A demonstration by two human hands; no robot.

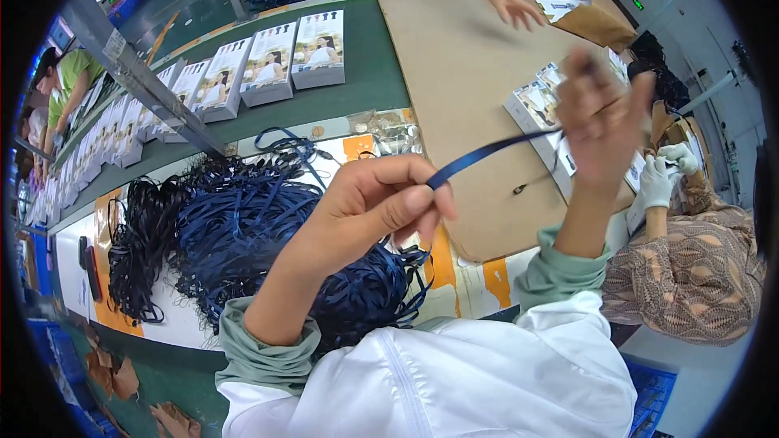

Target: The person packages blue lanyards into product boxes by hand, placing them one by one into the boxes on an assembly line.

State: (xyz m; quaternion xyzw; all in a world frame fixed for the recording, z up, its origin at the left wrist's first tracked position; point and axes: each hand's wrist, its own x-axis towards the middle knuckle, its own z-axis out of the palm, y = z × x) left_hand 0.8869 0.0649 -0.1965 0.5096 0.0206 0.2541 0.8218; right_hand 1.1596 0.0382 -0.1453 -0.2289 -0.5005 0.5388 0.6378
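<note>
My left hand (pixel 373 203) is closed, with thumb and fingers pinching a dark blue lanyard strap (pixel 487 151). The strap stretches up and right to my right hand (pixel 596 118), which is smeared by motion. Its grip cannot be made out. A small dark clip (pixel 519 190) shows over the brown board, below the strap. Left of my left hand lies a big tangled heap of blue lanyards (pixel 235 227), with a bundle of black cords (pixel 142 255) beside it. White printed boxes (pixel 531 105) stand on the board near my right hand.
A green conveyor belt (pixel 369 53) carries rows of white boxes (pixel 268 65). A metal post (pixel 150 77) rises at its near edge. Across the brown board (pixel 454 57), another person's hand (pixel 515 10) reaches in. At right, a person's gloved hands (pixel 659 182) work close by.
</note>
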